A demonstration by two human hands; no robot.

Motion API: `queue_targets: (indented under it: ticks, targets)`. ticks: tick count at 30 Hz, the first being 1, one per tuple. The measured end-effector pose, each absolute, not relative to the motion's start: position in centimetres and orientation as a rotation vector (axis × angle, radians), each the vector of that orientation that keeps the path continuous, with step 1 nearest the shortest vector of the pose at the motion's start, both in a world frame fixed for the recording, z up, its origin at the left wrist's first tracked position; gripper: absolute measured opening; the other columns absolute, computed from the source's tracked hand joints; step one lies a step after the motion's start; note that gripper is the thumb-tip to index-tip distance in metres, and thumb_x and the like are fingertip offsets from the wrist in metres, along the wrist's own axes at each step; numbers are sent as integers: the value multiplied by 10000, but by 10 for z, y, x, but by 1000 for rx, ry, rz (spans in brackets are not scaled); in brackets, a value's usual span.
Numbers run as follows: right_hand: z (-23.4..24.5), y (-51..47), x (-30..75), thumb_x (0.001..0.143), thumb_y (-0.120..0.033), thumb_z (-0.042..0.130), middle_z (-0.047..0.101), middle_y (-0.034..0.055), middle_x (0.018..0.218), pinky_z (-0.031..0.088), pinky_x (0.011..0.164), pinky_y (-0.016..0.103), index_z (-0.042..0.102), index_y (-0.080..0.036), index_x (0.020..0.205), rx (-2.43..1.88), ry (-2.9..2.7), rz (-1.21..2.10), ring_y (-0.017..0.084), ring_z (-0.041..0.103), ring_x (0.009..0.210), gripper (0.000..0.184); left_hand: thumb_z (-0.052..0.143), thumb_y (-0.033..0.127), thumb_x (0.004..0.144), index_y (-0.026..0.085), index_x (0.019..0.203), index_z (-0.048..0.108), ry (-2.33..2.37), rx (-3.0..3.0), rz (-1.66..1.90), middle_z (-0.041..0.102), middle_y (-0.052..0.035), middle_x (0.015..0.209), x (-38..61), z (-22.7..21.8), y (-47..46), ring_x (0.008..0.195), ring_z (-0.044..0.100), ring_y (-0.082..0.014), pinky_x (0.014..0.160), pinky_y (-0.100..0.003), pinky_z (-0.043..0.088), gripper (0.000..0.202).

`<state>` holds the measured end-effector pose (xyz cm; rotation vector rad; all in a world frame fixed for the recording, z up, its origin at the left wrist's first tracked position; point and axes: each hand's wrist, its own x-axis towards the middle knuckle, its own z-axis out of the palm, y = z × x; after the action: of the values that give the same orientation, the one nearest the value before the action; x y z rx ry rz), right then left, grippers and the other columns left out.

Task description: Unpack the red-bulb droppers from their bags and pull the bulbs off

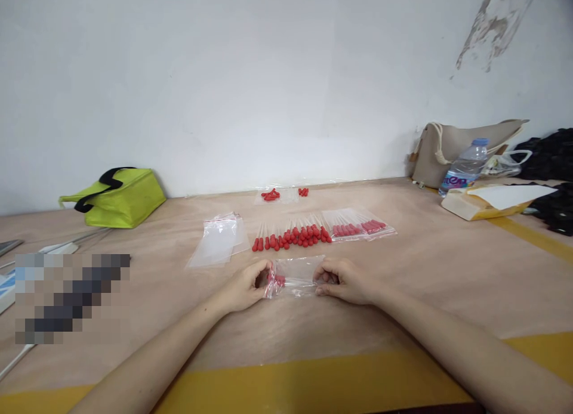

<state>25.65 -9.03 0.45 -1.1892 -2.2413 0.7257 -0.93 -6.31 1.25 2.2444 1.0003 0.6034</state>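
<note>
Forearms [179,339]: bare, crossing the yellow band [277,381].
Clear bag [302,271]: just on the near side of the loose droppers [295,235], red-bulbed droppers [280,281] inside.
Left hand [250,284]: pinching its red-striped end.
Right hand [347,281]: thumb and curled fingers closed on the opposite end.
Row's right: filled bags [349,229], overlapping.
Row's left: flat bags [219,241].
Farther: green tote [128,202] left, bottle [463,166] right.

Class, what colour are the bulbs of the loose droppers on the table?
Red; the bulbs show best in the head view.
</note>
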Motion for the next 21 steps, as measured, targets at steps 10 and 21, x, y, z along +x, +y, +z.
queue_targets:
  ticks: [10, 21]
  targets:
    - [6, -91, 256, 716, -300, 619, 557, -5, 725, 378, 581, 215, 600, -180, 858, -1207, -2259, 727, 98, 485, 635, 187, 688, 312, 678, 165, 944, 579, 1002, 1819, 759, 666, -54, 878, -70, 45, -38, 790, 627, -161, 757, -318, 497, 322]
    - [6, -91, 256, 716, -294, 618, 570, 2, 742, 382, 595, 216, 604, -178, 866, -1202, -2268, 722, 102, 496, 648, 190, 530, 328, 806, 216, 953, 656, 1472, 2422, 1631, 674, -34, 966, -53, 50, 6, 883, 633, -167, 854, -304, 489, 224]
